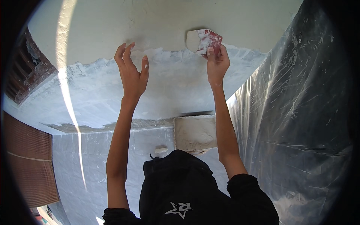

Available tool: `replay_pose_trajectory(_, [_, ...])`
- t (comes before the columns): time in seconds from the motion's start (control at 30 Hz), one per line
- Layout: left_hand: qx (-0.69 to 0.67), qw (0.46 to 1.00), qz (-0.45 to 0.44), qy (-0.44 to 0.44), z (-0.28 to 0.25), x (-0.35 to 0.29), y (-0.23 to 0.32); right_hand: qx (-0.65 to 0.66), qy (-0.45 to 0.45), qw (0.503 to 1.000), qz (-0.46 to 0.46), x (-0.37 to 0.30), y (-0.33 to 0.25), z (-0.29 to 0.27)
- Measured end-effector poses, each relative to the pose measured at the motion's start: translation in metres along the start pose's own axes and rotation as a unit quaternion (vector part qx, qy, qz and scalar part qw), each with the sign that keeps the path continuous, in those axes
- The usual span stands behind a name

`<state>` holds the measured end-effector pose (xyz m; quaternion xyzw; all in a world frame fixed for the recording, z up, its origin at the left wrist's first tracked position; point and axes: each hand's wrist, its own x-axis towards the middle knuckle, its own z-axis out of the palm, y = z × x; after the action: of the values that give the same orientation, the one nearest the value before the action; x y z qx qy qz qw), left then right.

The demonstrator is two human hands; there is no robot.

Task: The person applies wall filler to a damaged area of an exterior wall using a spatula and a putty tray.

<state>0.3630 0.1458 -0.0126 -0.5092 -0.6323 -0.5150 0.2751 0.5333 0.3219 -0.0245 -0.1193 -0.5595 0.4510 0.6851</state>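
My right hand (218, 67) grips a red putty scraper (214, 38), its thumb on the near side. The scraper is smeared white, and a pale lump of putty (193, 40) covers its left part. It is at the wall (161, 22), by the border where smooth greenish-grey putty above meets rough whitish surface below. My left hand (133, 73) is raised in front of the wall with fingers apart and holds nothing. White smears mark its fingers. Whether its fingertips touch the wall I cannot tell.
A rectangular container of putty (195, 132) stands on the tiled floor (101, 150) at the wall's foot. A small whitish block (161, 149) lies left of it. Clear plastic sheeting (292, 112) hangs at right. Brown latticework (28, 67) and a brown slatted panel (30, 161) are at left.
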Motion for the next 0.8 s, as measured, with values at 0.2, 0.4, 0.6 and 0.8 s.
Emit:
replay_pose_trajectory(0.2, [-0.012,1.000,-0.015,-0.009,-0.002,-0.006,-0.004,-0.008,0.064,0.998,0.020,0.001,0.003,-0.005])
replay_pose_trajectory(0.4, [-0.020,0.999,-0.018,-0.030,0.005,-0.009,0.001,-0.129,-0.004,0.989,-0.066,0.014,0.006,0.003])
replay_pose_trajectory(0.6, [-0.046,0.998,-0.041,-0.007,-0.003,-0.014,-0.005,-0.048,0.028,0.997,-0.044,0.018,-0.012,0.003])
replay_pose_trajectory(0.8, [-0.024,0.998,-0.027,-0.046,-0.002,-0.011,-0.002,-0.105,0.042,0.992,-0.049,0.010,0.009,0.004])
